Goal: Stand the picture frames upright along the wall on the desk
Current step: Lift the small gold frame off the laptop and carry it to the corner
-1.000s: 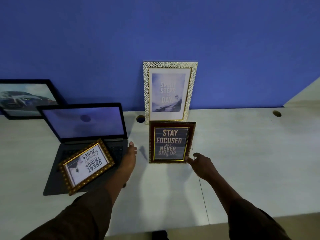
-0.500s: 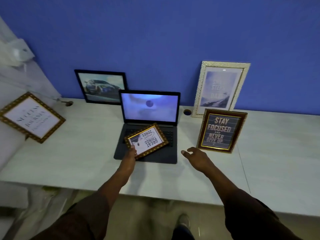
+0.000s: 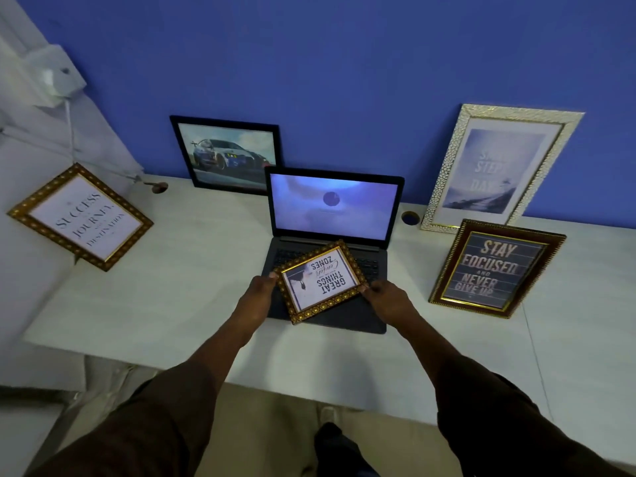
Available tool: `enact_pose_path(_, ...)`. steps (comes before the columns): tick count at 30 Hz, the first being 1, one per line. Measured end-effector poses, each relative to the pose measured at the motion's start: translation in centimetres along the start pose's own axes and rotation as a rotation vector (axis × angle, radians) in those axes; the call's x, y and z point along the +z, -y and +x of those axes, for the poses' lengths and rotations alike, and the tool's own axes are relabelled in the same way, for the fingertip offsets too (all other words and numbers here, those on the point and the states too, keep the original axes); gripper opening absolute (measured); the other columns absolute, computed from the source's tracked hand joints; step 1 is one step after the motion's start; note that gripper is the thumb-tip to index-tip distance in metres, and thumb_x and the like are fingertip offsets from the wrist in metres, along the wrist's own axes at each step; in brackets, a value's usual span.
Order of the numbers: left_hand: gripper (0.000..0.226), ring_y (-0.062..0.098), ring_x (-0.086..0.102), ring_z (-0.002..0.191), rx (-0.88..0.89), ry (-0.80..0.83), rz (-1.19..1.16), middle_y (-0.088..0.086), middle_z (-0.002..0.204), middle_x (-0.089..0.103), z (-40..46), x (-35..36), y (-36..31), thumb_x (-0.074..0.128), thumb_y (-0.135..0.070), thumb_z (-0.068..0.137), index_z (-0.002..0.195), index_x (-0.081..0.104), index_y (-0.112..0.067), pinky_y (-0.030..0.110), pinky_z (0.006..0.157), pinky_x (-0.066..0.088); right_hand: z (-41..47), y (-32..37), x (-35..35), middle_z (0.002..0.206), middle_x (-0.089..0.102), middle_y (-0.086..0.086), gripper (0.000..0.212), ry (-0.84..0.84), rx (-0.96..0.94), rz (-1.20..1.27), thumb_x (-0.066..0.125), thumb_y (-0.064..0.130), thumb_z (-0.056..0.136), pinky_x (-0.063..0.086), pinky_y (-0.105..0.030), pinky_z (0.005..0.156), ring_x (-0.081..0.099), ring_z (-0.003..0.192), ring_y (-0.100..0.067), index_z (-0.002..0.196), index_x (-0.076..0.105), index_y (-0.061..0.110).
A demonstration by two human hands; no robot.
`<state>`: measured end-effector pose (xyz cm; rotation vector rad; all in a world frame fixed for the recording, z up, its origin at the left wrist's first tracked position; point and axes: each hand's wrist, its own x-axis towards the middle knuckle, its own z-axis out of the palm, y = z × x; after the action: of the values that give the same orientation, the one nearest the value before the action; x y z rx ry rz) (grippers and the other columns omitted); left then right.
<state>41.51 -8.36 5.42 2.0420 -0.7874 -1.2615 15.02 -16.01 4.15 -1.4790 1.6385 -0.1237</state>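
A small gold-framed "Great Things" picture [image 3: 318, 280] lies upside down over the laptop keyboard. My left hand [image 3: 258, 294] grips its left edge and my right hand [image 3: 387, 297] grips its right corner. A dark-red "Stay Focused" frame [image 3: 495, 268] stands upright at the right, in front of a tall white-and-gold frame [image 3: 499, 170] that leans on the blue wall. A black-framed car picture [image 3: 229, 154] leans on the wall behind the laptop. A gold "Success" frame [image 3: 81, 216] sits tilted at the desk's far left end.
An open laptop [image 3: 332, 235] with a lit screen sits mid-desk on the white desk [image 3: 172, 287]. Cable holes [image 3: 410, 217] are near the wall. A white box and cable [image 3: 56, 75] hang on the left wall. The desk's front edge is close to me.
The view swung left and pulled back. My right hand left the "Stay Focused" frame and moved to the small gold frame; both hands now hold that frame on the laptop.
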Motion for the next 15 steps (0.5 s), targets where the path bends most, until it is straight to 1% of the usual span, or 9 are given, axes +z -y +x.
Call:
enact_pose_path(2, 0.054, 0.025, 0.052, 0.113, 0.014, -0.012, 0.097, 0.011, 0.139, 0.054, 2.1, 0.3, -1.2, 0.037, -0.056, 0.101, 0.136, 0.048, -0.016, 0.038, 0.096, 0.043, 1.9, 0.1, 0.4, 0.132, 0.064, -0.014, 0.042, -0.03, 0.03, 0.037, 0.05, 0.043, 0.101, 0.045, -0.035, 0.091, 0.061, 0.117, -0.033, 0.129, 0.06, 0.012)
enact_pose_path(4, 0.047, 0.024, 0.052, 0.111, 0.02, 0.007, 0.17, 0.011, 0.139, 0.056, 3.7, 0.7, -2.8, 0.043, -0.05, 0.101, 0.133, 0.049, -0.016, 0.038, 0.098, 0.044, 3.5, -0.1, 0.9, 0.133, 0.064, -0.015, 0.041, -0.042, 0.047, 0.05, 0.051, 0.038, 0.101, 0.047, -0.038, 0.095, 0.061, 0.119, -0.035, 0.132, 0.058, 0.012)
enact_pose_path(6, 0.04, 0.025, 0.054, 0.112, 0.028, 0.041, 0.224, 0.011, 0.137, 0.057, 5.6, 1.7, -4.5, 0.047, -0.044, 0.102, 0.129, 0.052, -0.015, 0.034, 0.095, 0.041, 5.4, -0.6, 1.2, 0.134, 0.065, -0.013, 0.043, -0.034, 0.038, 0.048, 0.05, 0.041, 0.101, 0.049, -0.041, 0.098, 0.062, 0.118, -0.033, 0.135, 0.056, 0.017)
enact_pose_path(8, 0.033, 0.027, 0.056, 0.115, 0.04, 0.076, 0.269, 0.009, 0.126, 0.058, 7.0, 2.7, -6.2, 0.049, -0.039, 0.103, 0.124, 0.054, -0.015, 0.031, 0.091, 0.041, 7.0, -0.9, 1.5, 0.134, 0.065, -0.01, 0.043, -0.025, 0.019, 0.067, 0.049, 0.044, 0.101, 0.049, -0.041, 0.098, 0.062, 0.118, -0.032, 0.135, 0.056, 0.019)
enact_pose_path(10, 0.027, 0.023, 0.057, 0.106, 0.055, 0.11, 0.308, 0.003, 0.112, 0.055, 8.2, 3.6, -7.5, 0.048, -0.035, 0.104, 0.118, 0.053, -0.013, 0.027, 0.078, 0.043, 8.3, -0.9, 1.5, 0.13, 0.067, -0.01, 0.04, 0.007, -0.005, 0.074, 0.048, 0.042, 0.102, 0.049, -0.04, 0.097, 0.063, 0.116, -0.032, 0.13, 0.061, 0.018)
enact_pose_path(11, 0.023, 0.022, 0.059, 0.104, 0.063, 0.123, 0.318, 0.002, 0.109, 0.055, 8.9, 4.0, -7.7, 0.049, -0.035, 0.104, 0.114, 0.052, -0.014, 0.025, 0.072, 0.046, 8.9, -1.0, 1.5, 0.128, 0.068, -0.01, 0.037, 0.037, -0.011, 0.079, 0.05, 0.041, 0.102, 0.05, -0.04, 0.097, 0.064, 0.115, -0.031, 0.127, 0.063, 0.017)
enact_pose_path(12, 0.021, 0.024, 0.062, 0.104, 0.066, 0.136, 0.319, 0.002, 0.108, 0.057, 9.6, 4.3, -7.9, 0.05, -0.037, 0.103, 0.111, 0.05, -0.017, 0.026, 0.072, 0.051, 9.5, -1.1, 1.5, 0.126, 0.069, -0.009, 0.034, 0.067, -0.014, 0.104, 0.052, 0.04, 0.101, 0.051, -0.04, 0.097, 0.065, 0.113, -0.03, 0.123, 0.065, 0.018)
enact_pose_path(13, 0.023, 0.026, 0.065, 0.105, 0.064, 0.149, 0.308, 0.002, 0.109, 0.06, 10.2, 4.4, -8.0, 0.052, -0.041, 0.101, 0.111, 0.049, -0.021, 0.033, 0.079, 0.057, 10.0, -1.2, 1.4, 0.124, 0.07, -0.008, 0.031, 0.1, -0.006, 0.164, 0.057, 0.038, 0.099, 0.053, -0.042, 0.098, 0.066, 0.112, -0.029, 0.12, 0.066, 0.017)
enact_pose_path(15, 0.034, 0.026, 0.068, 0.102, 0.074, 0.164, 0.304, 0.003, 0.112, 0.067, 11.1, 4.3, -8.1, 0.055, -0.053, 0.094, 0.114, 0.05, -0.026, 0.049, 0.088, 0.059, 10.8, -1.4, 1.1, 0.121, 0.07, -0.012, 0.027, 0.166, 0.02, 0.375, 0.064, 0.028, 0.097, 0.056, -0.049, 0.098, 0.067, 0.113, -0.031, 0.116, 0.066, 0.01)
